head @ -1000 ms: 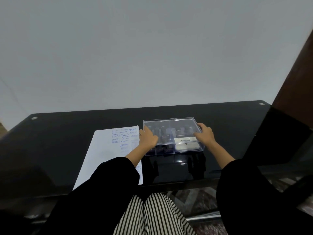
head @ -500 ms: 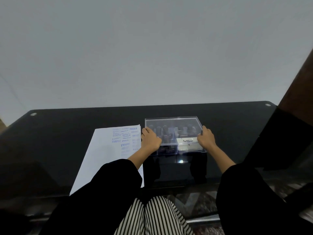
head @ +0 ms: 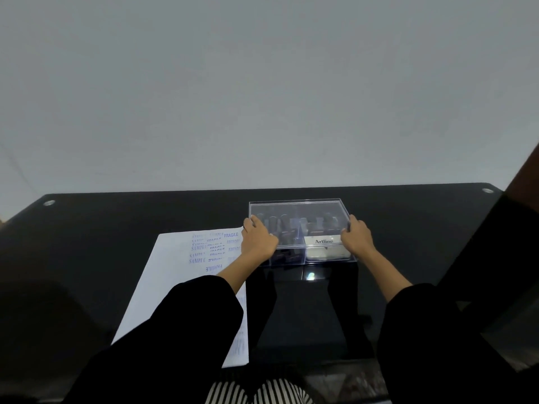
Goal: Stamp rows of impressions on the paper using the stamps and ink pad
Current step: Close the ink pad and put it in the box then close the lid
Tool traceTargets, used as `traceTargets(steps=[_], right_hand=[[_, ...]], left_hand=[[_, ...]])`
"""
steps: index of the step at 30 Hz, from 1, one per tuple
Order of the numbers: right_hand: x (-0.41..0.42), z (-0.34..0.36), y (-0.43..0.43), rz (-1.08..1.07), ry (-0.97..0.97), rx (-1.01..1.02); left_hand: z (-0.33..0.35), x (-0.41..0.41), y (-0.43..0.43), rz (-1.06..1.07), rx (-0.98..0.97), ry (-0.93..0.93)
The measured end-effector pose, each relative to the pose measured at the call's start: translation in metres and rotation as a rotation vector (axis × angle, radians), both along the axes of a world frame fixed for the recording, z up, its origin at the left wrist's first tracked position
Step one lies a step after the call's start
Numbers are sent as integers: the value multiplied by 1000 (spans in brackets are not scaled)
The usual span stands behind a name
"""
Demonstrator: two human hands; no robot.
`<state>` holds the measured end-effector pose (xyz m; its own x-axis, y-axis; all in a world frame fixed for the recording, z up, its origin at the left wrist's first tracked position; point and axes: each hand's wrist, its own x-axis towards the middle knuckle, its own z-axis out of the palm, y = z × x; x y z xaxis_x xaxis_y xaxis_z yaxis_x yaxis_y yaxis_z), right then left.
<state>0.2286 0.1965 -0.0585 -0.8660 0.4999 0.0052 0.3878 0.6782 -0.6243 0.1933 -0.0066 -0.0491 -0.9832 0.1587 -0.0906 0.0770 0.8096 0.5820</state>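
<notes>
Lidded clear box just right of the paper on the black glass table; dark stamps upright in the rear compartments, pale ink pad under an "Artline" label at front right. Gripped at opposite sides, left hand with fingers curled over the left edge, right hand curled round the right edge, presumably to lift the lid squarely. Blue SAMPLE and FRAGILE rows at the paper's far end

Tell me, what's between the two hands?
The clear box, with dark stamps and a white ink pad inside. The left hand and right hand hold its sides, seen from the head camera.
</notes>
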Motion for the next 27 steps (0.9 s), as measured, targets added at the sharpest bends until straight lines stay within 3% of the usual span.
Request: traceTargets(steps=[16,27], right_hand=[[-119,-5,27,17,-7,82],[-154,-8,38,9,-7,101]], left_hand=[[-5,-113,23,8,-6,61],[-11,-156,31,-5,-33,93]])
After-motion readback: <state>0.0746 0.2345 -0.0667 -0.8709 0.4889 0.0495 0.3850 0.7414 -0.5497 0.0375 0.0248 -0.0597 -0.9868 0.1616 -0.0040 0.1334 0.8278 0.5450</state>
